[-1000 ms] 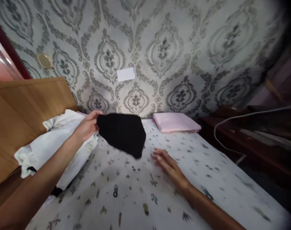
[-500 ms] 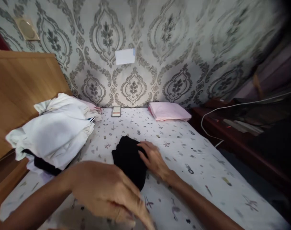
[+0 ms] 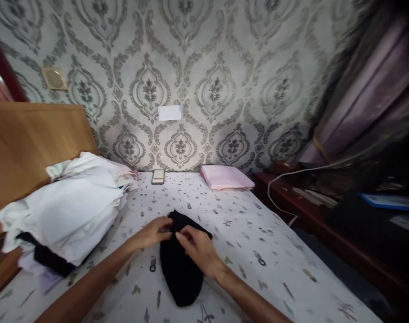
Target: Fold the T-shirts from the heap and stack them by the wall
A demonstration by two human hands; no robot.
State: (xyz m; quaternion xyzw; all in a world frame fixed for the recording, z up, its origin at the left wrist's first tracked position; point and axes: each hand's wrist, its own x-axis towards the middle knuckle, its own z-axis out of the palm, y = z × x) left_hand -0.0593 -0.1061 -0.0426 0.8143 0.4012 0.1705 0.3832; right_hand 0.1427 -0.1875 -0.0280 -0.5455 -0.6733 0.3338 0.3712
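Black cloth [image 3: 181, 278] | left hand [image 3: 152, 233], right hand [image 3: 202, 252] pinching it | printed bedsheet [image 3: 240, 287] beneath | patterned wallpaper [image 3: 215, 92]

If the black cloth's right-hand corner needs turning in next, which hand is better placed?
Probably the right hand: it is over the black cloth, close to that corner. The left hand is at the cloth's left edge, with the right hand between it and the corner.

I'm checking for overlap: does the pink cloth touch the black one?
No, the patterned sheet shows between the black cloth and the pink cloth.
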